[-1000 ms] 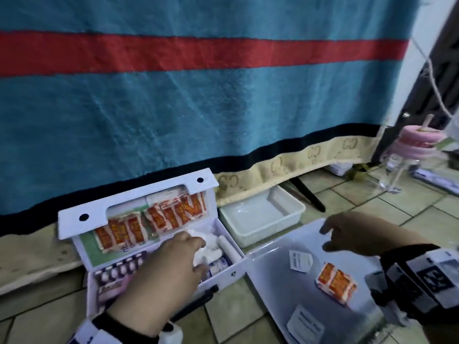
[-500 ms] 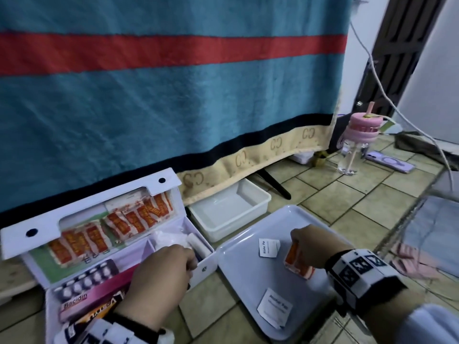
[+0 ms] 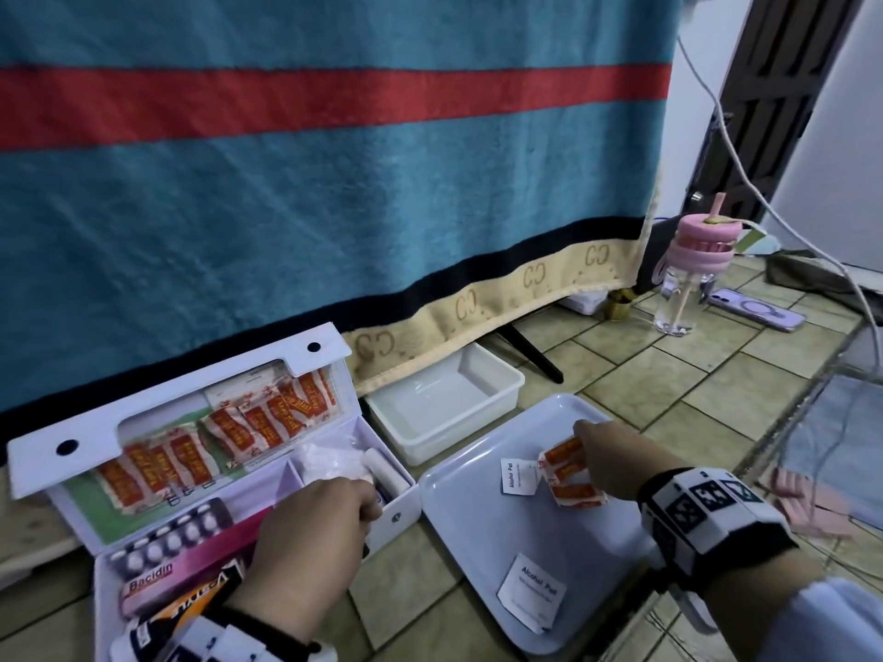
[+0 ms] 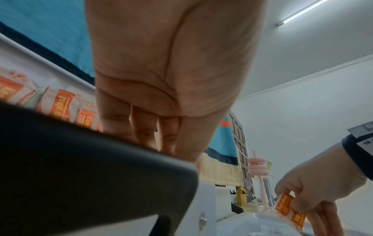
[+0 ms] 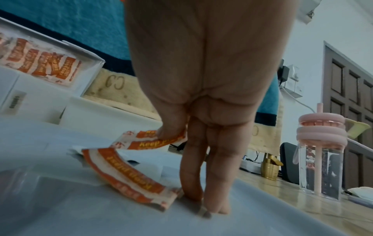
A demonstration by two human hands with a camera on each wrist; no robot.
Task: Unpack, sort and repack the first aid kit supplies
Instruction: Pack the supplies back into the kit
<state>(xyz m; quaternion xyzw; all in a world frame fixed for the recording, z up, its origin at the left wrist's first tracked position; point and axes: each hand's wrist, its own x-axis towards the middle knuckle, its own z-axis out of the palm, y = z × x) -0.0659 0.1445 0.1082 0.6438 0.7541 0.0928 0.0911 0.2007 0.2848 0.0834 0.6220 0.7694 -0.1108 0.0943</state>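
head: plaster strip [image 3: 571, 477] pinched by right hand [image 3: 609, 463] over tray [image 3: 478, 542]; left hand [image 3: 310, 532] curled in kit box [image 3: 403, 511], hold unclear | left wrist: left fingers [image 4: 145, 132] curled, contents hidden | right wrist: thumb-pinched at one end, light, limp paper; judged best held by an edge

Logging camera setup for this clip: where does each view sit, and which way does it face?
Head: looks down and forward at first aid kit and tray; both hands show.
Left wrist: under left hand, facing along its fingers; right hand also shows.
Right wrist: under right hand, facing the plaster strip.
Shared: all show the pink bottle.
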